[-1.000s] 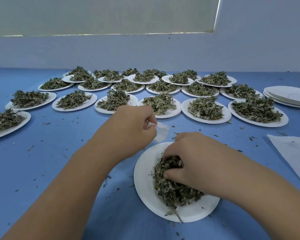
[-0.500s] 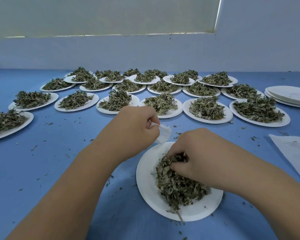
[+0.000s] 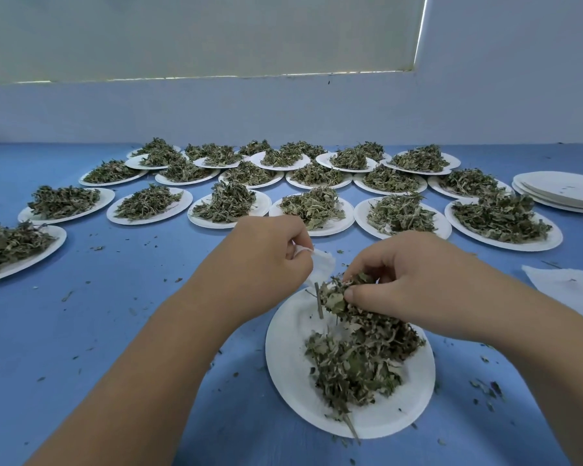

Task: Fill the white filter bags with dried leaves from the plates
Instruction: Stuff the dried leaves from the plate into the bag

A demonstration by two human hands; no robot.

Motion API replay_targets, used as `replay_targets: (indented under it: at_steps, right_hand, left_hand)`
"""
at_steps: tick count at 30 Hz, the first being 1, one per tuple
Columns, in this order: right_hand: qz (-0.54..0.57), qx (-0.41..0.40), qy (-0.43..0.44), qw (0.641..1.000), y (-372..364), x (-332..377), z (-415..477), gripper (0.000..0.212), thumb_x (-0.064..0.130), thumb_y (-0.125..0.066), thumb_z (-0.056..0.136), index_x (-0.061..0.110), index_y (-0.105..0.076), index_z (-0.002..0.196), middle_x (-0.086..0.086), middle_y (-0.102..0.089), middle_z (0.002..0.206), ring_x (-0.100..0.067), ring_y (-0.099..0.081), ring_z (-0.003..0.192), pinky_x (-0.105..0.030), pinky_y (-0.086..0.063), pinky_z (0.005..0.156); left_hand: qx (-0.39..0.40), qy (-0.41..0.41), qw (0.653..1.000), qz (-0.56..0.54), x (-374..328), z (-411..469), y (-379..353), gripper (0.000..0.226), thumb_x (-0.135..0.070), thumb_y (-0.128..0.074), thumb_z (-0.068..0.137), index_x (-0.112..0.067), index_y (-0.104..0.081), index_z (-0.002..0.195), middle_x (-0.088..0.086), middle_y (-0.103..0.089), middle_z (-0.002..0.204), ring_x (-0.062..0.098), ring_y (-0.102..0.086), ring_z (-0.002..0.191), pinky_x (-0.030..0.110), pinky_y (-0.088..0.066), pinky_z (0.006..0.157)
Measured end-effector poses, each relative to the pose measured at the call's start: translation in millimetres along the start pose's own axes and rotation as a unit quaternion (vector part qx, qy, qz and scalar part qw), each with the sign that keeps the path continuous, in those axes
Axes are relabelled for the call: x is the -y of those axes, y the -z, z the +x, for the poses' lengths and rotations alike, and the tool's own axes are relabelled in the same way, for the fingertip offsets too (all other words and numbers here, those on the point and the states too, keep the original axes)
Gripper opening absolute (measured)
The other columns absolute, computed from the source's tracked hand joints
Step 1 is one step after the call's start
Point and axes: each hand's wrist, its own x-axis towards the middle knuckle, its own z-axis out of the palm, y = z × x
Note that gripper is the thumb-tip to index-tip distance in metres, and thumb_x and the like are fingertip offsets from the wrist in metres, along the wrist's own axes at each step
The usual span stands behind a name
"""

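My left hand (image 3: 266,260) pinches a small white filter bag (image 3: 321,269) just above the far rim of the near white plate (image 3: 290,358). Right beside the bag, my right hand (image 3: 414,274) grips a clump of dried leaves (image 3: 334,295), lifted off the pile. More dried leaves (image 3: 354,361) lie heaped on the near plate. A stem hangs down from the lifted clump. The bag's mouth is hidden behind my left fingers.
Several white plates heaped with dried leaves (image 3: 310,206) fill the far half of the blue table (image 3: 98,314). A stack of bare plates (image 3: 562,193) sits at the far right, a white paper sheet (image 3: 576,287) at the right edge. Leaf crumbs are scattered around.
My right hand has risen from the pile with a clump of leaves and moved toward the bag. My left hand has stayed in place, holding the bag.
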Motion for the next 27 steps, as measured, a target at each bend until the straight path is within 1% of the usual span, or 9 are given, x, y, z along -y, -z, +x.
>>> replay_targets:
  at_steps: [2,4,7,12,15,17,21,24,27]
  right_hand:
    - [0.005,-0.004,-0.007,1.0,0,0,0,0.011,0.036,-0.067,0.083,0.028,-0.072,0.077,0.016,-0.056,0.053,0.0,-0.047,0.045,-0.01,-0.036,0.043]
    - [0.021,-0.016,-0.013,1.0,3,-1,1,0.014,0.033,-0.067,0.083,0.023,-0.072,0.076,0.009,-0.057,0.052,-0.002,-0.045,0.043,-0.011,-0.035,0.041]
    - [0.006,-0.047,-0.02,0.999,6,-3,2,0.021,0.033,-0.065,0.084,0.015,-0.071,0.076,-0.006,-0.061,0.063,-0.006,-0.045,0.045,-0.019,-0.039,0.046]
    - [-0.029,-0.081,-0.051,0.995,-2,1,4,0.018,0.033,-0.063,0.084,0.019,-0.07,0.075,0.0,-0.062,0.063,-0.005,-0.046,0.047,-0.013,-0.035,0.04]
    - [-0.079,-0.092,-0.052,0.991,-9,3,6,0.024,0.032,-0.06,0.085,0.012,-0.065,0.073,-0.008,-0.059,0.065,-0.014,-0.042,0.054,-0.024,-0.032,0.046]
    - [-0.094,-0.097,-0.058,0.989,-11,4,6,0.026,0.03,-0.059,0.085,0.011,-0.06,0.068,-0.007,-0.056,0.064,-0.015,-0.041,0.054,-0.026,-0.031,0.046]
    - [-0.096,-0.105,-0.064,0.988,-12,4,7,0.025,0.03,-0.059,0.085,0.007,-0.068,0.081,-0.012,-0.069,0.081,-0.02,-0.053,0.063,-0.027,-0.041,0.053]
    - [-0.101,-0.108,-0.064,0.987,-15,7,6,0.023,0.032,-0.059,0.084,0.011,-0.068,0.082,-0.009,-0.069,0.081,-0.022,-0.063,0.073,-0.03,-0.05,0.058]
    - [-0.112,-0.125,-0.065,0.984,-18,7,6,0.024,0.032,-0.058,0.084,0.011,-0.069,0.087,-0.007,-0.068,0.083,-0.023,-0.064,0.077,-0.033,-0.053,0.062]
  left_hand:
    - [-0.001,0.002,1.0,0.005,0,0,0,0.014,-0.015,-0.058,0.086,-0.024,-0.062,0.077,-0.008,-0.044,0.051,0.006,-0.041,0.05,0.018,-0.034,0.047]
    - [-0.009,0.007,1.0,0.012,-1,0,0,0.015,-0.016,-0.058,0.086,-0.026,-0.061,0.076,-0.009,-0.044,0.051,0.005,-0.043,0.05,0.019,-0.033,0.048]
    - [-0.024,0.012,0.999,0.023,-2,-1,-2,0.017,-0.018,-0.058,0.087,-0.027,-0.059,0.073,-0.01,-0.045,0.052,0.004,-0.044,0.052,0.022,-0.035,0.049]
    - [-0.028,0.005,0.999,0.032,-5,-1,-5,0.015,-0.02,-0.057,0.088,-0.027,-0.059,0.074,-0.009,-0.048,0.052,0.009,-0.047,0.052,0.025,-0.042,0.05]
    - [-0.022,0.0,0.999,0.039,-7,-2,-7,0.014,-0.02,-0.057,0.087,-0.027,-0.058,0.074,-0.008,-0.048,0.051,0.011,-0.049,0.054,0.031,-0.045,0.054]
    - [-0.02,0.003,0.999,0.044,-8,-2,-7,0.014,-0.02,-0.057,0.087,-0.026,-0.058,0.075,-0.008,-0.048,0.051,0.012,-0.049,0.055,0.031,-0.046,0.055]
    - [-0.02,0.009,0.999,0.047,-7,-2,-7,0.013,-0.021,-0.057,0.087,-0.027,-0.059,0.076,-0.009,-0.049,0.053,0.009,-0.048,0.053,0.028,-0.044,0.054]
    - [-0.016,0.01,0.998,0.052,-8,-3,-10,0.013,-0.022,-0.056,0.087,-0.027,-0.059,0.076,-0.009,-0.048,0.053,0.008,-0.045,0.05,0.027,-0.042,0.052]
    - [-0.018,0.012,0.998,0.056,-9,-4,-13,0.012,-0.022,-0.055,0.087,-0.028,-0.058,0.076,-0.008,-0.048,0.052,0.008,-0.045,0.051,0.028,-0.043,0.052]
